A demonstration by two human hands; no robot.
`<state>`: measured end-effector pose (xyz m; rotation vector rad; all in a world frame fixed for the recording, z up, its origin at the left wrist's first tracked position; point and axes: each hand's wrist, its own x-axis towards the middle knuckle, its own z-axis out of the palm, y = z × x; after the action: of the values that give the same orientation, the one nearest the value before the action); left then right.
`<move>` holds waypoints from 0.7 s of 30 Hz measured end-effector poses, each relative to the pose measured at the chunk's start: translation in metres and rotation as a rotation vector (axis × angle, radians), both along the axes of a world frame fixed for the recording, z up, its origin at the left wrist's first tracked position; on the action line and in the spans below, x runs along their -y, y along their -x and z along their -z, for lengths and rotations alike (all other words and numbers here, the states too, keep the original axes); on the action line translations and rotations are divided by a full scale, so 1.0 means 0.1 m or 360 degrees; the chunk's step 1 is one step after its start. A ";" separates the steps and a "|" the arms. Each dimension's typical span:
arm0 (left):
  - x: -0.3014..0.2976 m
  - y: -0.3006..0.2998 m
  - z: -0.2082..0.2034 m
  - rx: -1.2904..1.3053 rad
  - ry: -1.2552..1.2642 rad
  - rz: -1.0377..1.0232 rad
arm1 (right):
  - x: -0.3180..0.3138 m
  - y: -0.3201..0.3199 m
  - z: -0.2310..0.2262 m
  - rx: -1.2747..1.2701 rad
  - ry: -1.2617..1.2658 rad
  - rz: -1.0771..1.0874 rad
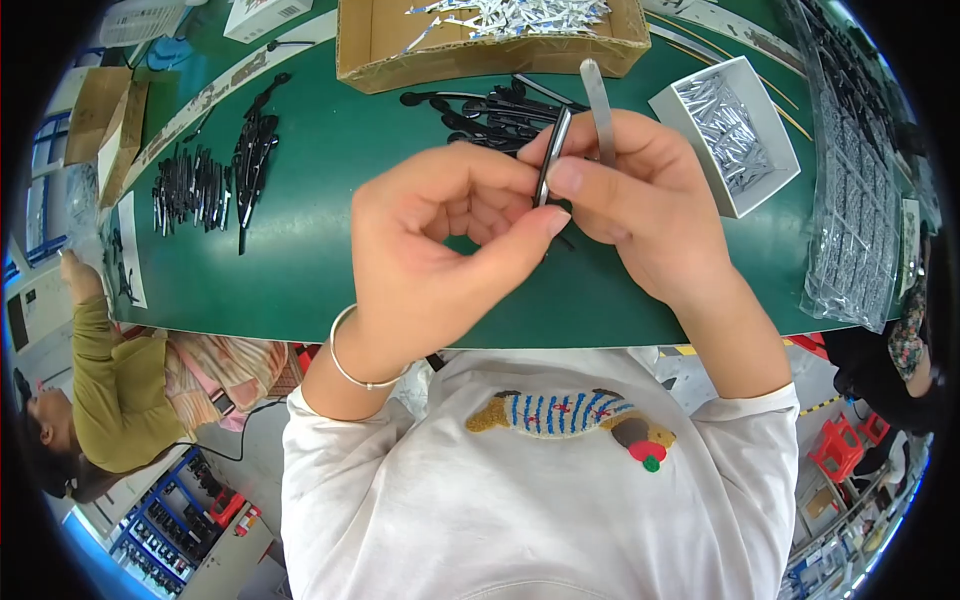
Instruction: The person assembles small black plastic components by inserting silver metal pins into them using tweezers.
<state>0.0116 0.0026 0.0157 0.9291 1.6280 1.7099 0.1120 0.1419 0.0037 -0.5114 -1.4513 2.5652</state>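
Note:
Above the near part of the green table (300, 270), both my hands meet around a slim black piece with a shiny silver face (556, 150). Thumb and forefinger of my left hand (420, 240) pinch it near its lower end. My right hand (660, 200) also touches it with the thumb tip. A flat metal strip (597, 100) stands up between the right hand's fingers, its lower end hidden by them. Just beyond the hands lies a loose pile of black parts with rounded ends (490, 112).
A cardboard box (500, 60) with white and blue scraps (540, 16) stands at the back. Right of my hands is a white box (768, 192) of small silver pieces. Black parts (190, 190) lie in rows at left. Clear plastic packaging (850, 230) lines the right edge. Another person's sleeve (110, 400) shows left.

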 end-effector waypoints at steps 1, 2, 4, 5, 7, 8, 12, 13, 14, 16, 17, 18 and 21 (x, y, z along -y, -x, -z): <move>0.00 -0.01 -0.01 0.0211 0.0029 -0.0010 | -0.01 0.01 0.02 0.0007 -0.0008 -0.0008; -0.02 -0.02 0.01 0.0369 -0.0046 -0.0011 | -0.02 0.02 0.05 -0.0082 0.0141 -0.0033; 0.01 0.04 0.01 0.0429 0.0005 0.0067 | -0.03 0.02 0.06 -0.0171 0.0286 -0.0063; 0.02 0.06 0.02 0.0485 0.0063 0.0153 | -0.03 0.02 0.05 -0.0179 0.0367 -0.0128; 0.01 0.04 0.03 0.0526 0.0041 0.0139 | -0.02 0.03 0.05 -0.0186 0.0445 -0.0203; 0.01 0.03 0.04 0.0567 0.0026 0.0134 | -0.01 0.03 0.05 -0.0191 0.0418 -0.0183; 0.01 0.01 0.07 0.0569 -0.0046 0.0114 | 0.01 0.02 0.03 -0.0196 0.0352 -0.0134; 0.01 0.01 0.07 0.0559 -0.0039 0.0117 | 0.00 0.02 0.03 -0.0194 0.0349 -0.0135; 0.01 0.01 0.07 0.0550 -0.0032 0.0119 | -0.01 0.02 0.04 -0.0210 0.0327 -0.0155; 0.00 0.02 0.06 0.0582 -0.0015 0.0143 | -0.02 0.02 0.05 -0.0222 0.0302 -0.0175; -0.01 0.02 0.06 0.0611 0.0006 0.0166 | -0.02 0.02 0.06 -0.0217 0.0272 -0.0158; -0.01 0.02 0.05 0.0615 0.0001 0.0166 | -0.03 0.02 0.06 -0.0212 0.0240 -0.0142; -0.03 0.01 0.05 0.0658 -0.0004 0.0150 | -0.01 0.01 0.02 -0.0189 0.0244 0.0051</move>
<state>0.0108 0.0053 0.0106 0.5918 1.2895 1.7030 0.1106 0.1424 0.0013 -0.3906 -1.2061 2.6450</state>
